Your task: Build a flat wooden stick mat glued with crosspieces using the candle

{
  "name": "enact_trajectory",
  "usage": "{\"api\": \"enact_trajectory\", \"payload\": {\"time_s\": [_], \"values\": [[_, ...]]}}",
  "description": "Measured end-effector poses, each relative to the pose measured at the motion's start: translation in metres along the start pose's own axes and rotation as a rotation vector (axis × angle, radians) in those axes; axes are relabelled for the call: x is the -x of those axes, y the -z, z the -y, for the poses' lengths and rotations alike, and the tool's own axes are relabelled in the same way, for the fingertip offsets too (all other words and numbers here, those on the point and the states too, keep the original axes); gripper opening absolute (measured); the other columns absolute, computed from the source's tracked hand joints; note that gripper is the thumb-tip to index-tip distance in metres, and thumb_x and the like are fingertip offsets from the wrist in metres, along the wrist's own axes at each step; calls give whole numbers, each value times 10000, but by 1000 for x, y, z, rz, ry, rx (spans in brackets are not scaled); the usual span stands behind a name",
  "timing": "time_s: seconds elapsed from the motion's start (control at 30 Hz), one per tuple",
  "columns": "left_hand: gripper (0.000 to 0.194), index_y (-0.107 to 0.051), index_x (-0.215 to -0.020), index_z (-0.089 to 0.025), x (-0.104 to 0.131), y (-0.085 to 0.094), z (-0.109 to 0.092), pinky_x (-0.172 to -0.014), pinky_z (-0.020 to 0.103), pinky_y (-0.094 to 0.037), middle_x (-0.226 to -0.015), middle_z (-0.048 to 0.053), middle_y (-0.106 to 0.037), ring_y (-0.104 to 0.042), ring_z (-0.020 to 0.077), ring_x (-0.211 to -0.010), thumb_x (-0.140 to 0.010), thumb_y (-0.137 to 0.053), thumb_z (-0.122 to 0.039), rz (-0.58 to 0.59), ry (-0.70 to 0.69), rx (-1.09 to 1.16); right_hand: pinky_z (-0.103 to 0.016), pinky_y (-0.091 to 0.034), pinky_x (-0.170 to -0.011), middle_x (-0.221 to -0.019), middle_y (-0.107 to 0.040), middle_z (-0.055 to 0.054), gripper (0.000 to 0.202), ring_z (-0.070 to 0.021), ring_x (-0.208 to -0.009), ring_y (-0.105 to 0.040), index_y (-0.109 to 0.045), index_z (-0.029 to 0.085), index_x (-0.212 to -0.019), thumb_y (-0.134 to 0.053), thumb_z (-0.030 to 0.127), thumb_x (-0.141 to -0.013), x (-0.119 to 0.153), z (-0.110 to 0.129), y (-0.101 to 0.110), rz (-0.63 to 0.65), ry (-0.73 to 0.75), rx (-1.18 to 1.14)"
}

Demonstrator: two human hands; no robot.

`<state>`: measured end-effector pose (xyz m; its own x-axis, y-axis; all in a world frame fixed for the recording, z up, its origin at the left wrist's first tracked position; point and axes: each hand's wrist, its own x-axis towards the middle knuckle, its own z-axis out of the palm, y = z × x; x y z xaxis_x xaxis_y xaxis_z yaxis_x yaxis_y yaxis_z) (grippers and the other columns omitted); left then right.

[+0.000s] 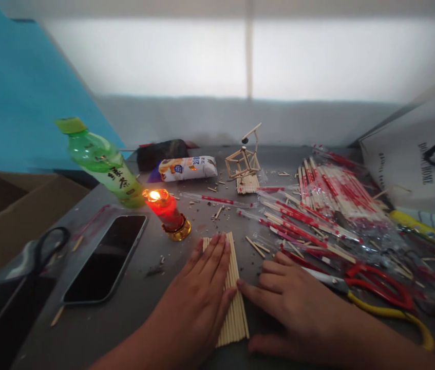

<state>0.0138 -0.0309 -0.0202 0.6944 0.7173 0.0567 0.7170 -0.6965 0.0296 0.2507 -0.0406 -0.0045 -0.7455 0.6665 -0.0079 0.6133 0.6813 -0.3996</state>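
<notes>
At the desk's left edge stands an open cardboard box [28,198], and in from that edge lies a dark-screened phone [105,259]. Beyond it, a green tea bottle [103,167] leans in my view, with a lit red candle [167,211] in a gold holder [180,230] just to its right. Toward the far edge rests a white snack packet [188,168]. In the middle, on my side of the desk, is the flat row of wooden sticks [233,321]: they lie side by side in one layer, near ends roughly level, so the lining-up looks mostly done; whether they are fixed together I can't tell. My left hand [197,293] lies flat over its left part, fingers straight with narrow gaps, thumb resting on the sticks, pressing rather than gripping. Behind, toward the far edge, stands a small stick frame [243,162], apparently finished enough to hold its shape. My right hand [298,293] has its index finger stretched to the row's right edge, the other fingers loosely bent and the thumb apart, nothing visible in its grasp. Farther right, many sticks in red-and-white wrappers [336,190] look unused, with scissors [346,285] nearer me and a yellow tube [427,231] toward the desk's right edge.
</notes>
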Motion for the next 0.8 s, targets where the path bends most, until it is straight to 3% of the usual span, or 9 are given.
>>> {"api": "enact_trajectory", "payload": {"time_s": [0.17,0.33,0.5,0.67,0.8], "values": [[628,-208,-1567,24,3,-7,0,-1166,552,-384,-1636,255,-217,-199,339,-1524,-1048,-368,-290,-46,-20,-49,-463,-400,-892,-926,-722,-74,612,-269,-886,-619,-615,173,-1362,-640,586,-911,-2,3,-7,2,-49,-52],[603,-275,-1542,41,1,-9,-1,-1148,529,-418,-1623,267,-258,-210,352,-1520,-1034,-356,-274,-94,-14,-88,-409,-389,-802,-877,-727,-63,561,-245,-824,-611,-658,165,-1299,-689,553,-893,-2,7,-11,-78,-64,-32],[600,-303,-1534,33,1,-11,-3,-1137,537,-430,-1621,271,-255,-217,361,-1515,-1030,-376,-283,-81,-21,-76,-404,-385,-781,-844,-726,-54,557,-245,-805,-610,-662,154,-1281,-705,539,-881,-4,7,-14,-60,-40,-18],[597,-277,-1554,-3,2,-5,5,-1161,552,-380,-1630,233,-254,-221,327,-1519,-1056,-367,-319,-26,-20,0,-433,-390,-844,-839,-726,-54,667,-245,-773,-617,-660,136,-1271,-695,645,-841,-1,4,-8,-141,32,36],[577,-262,-1574,-69,7,8,14,-1156,547,-377,-1640,162,-287,-276,277,-1513,-1057,-355,-309,-24,21,95,-415,-387,-866,-865,-719,-48,552,-236,-825,-630,-632,153,-1312,-626,559,-939,0,4,2,-130,3,3]]}}
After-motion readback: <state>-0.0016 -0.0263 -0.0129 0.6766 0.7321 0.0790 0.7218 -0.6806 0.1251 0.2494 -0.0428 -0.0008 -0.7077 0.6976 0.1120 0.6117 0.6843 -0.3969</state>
